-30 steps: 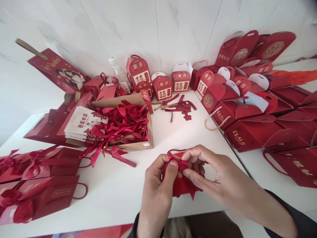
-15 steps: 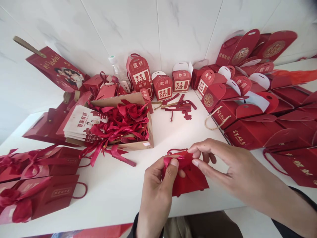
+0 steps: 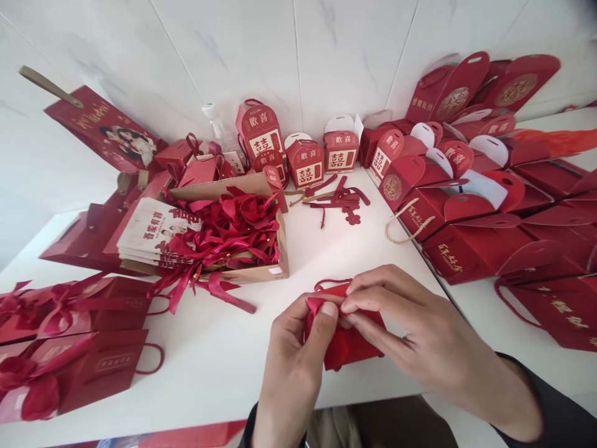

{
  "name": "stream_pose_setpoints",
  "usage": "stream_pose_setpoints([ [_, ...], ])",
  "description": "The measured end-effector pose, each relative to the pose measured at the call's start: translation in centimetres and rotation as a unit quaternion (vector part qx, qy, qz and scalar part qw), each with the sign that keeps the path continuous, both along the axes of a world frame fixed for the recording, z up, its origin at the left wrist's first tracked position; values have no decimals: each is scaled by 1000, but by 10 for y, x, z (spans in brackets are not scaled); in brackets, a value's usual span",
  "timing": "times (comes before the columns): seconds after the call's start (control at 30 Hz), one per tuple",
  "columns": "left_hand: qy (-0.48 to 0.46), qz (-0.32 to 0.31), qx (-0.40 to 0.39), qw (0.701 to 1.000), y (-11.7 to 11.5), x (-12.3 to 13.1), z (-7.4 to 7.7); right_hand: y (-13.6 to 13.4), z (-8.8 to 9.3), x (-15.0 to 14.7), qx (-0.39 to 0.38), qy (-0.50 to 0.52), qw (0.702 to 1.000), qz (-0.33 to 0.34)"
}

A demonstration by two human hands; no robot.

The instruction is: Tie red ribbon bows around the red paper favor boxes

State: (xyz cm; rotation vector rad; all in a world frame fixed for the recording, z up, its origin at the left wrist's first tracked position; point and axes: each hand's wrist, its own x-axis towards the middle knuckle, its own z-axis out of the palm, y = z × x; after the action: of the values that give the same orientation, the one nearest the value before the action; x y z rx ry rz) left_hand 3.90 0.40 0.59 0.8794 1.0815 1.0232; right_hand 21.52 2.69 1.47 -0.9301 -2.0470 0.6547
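Note:
A small red gift box (image 3: 357, 347) with a dark red cord handle stands near the table's front edge. My left hand (image 3: 298, 354) pinches a crimson satin ribbon (image 3: 314, 305) between thumb and fingers over the top of the box. My right hand (image 3: 410, 330) comes in from the right, its thumb and fingertips closed on the ribbon beside my left thumb. The fingers cover most of the ribbon there, and the back of the box is partly hidden.
A cardboard box (image 3: 282, 249) full of crimson ribbon bows sits left of centre. Finished-looking boxes with bows (image 3: 100, 367) line the left edge. Many red gift boxes (image 3: 471, 252) crowd the right. Loose ribbon strips (image 3: 342, 196) lie near small boxes (image 3: 305, 168) by the wall.
My right hand has moved left and its fingertips have closed in beside my left thumb. My left hand keeps its pinch on the ribbon.

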Motion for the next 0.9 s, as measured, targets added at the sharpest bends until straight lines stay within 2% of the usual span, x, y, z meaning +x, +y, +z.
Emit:
stream_pose_setpoints([
  [0.13,10,-15,-7,1000,-1,-3,0,-2,-1,7,2,-18,1000,20],
  [0.3,76,-21,12,997,0,-4,0,-4,1,9,-105,-31,994,24],
  [0.37,108,-14,41,993,0,-4,-1,-4,0,8,-131,-30,991,24],
  [0.47,175,-1,113,978,-2,-4,-5,-1,-4,7,-114,-50,992,15],
  [0.57,268,11,189,945,-5,-2,-11,1,-7,7,-99,-58,993,1],
  [0.7,375,79,326,864,-6,6,-21,-1,-6,9,-111,-44,993,2],
  [0.77,396,112,378,829,-5,10,-28,-2,-4,10,-136,-32,990,3],
  [0.9,386,144,467,783,-4,15,-42,-1,-3,13,-157,-11,988,-1],
])
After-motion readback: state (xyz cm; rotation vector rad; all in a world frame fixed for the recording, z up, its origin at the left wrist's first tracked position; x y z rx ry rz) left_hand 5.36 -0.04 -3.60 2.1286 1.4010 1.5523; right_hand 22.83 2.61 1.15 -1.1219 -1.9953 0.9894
